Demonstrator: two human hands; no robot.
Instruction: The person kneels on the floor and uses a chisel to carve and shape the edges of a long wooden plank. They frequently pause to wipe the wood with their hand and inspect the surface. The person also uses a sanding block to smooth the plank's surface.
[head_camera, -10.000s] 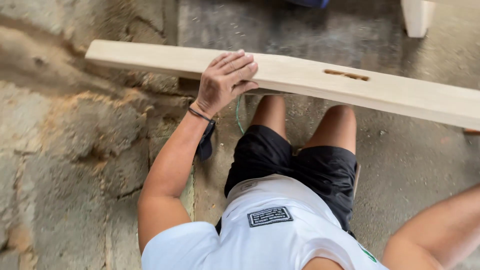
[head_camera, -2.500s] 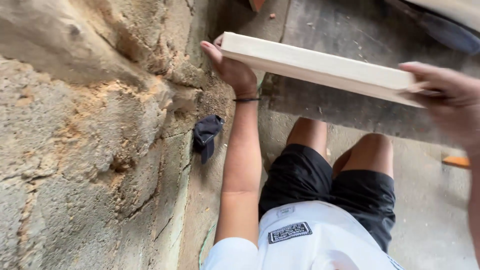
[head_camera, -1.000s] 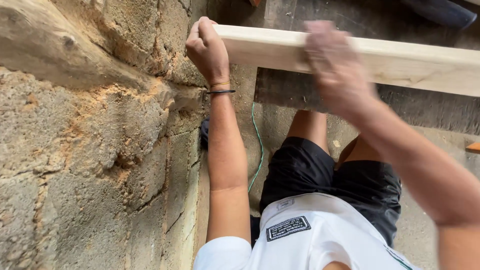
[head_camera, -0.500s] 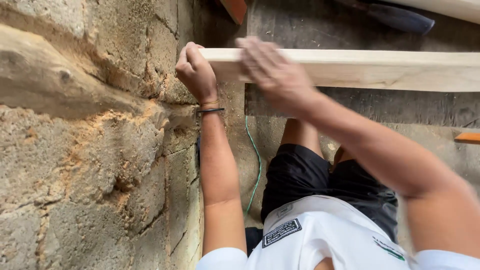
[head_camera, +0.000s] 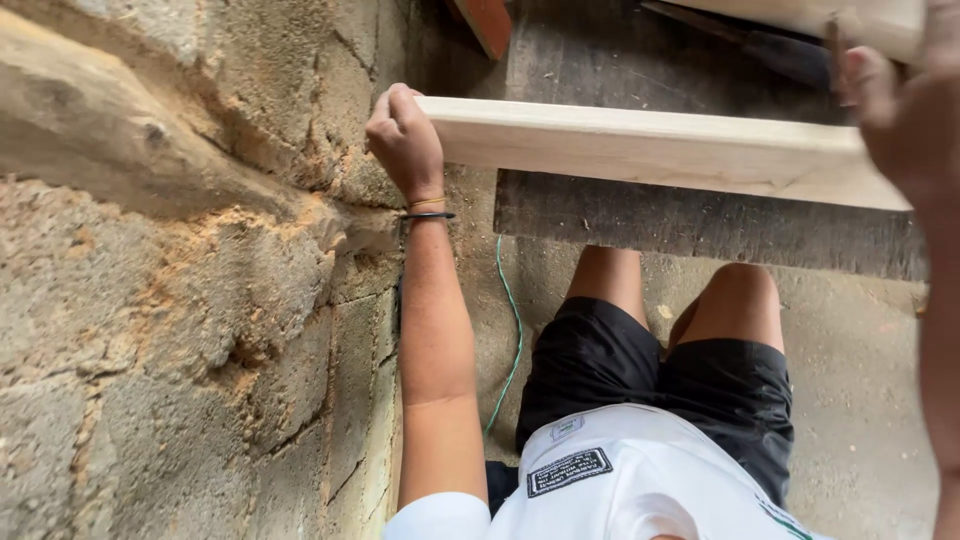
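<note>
Where left hand (head_camera: 405, 142) fingers curl shut, pale plank (head_camera: 660, 150) end gripped

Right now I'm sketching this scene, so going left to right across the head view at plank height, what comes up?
Block wall → left hand → pale wooden plank → right hand.

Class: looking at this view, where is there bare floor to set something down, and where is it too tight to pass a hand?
Bare concrete floor lies right of the knees, below the dark board. A narrow strip with a green cord runs between the block wall and the legs. It is crowded where the left hand grips the plank against the wall.
</note>
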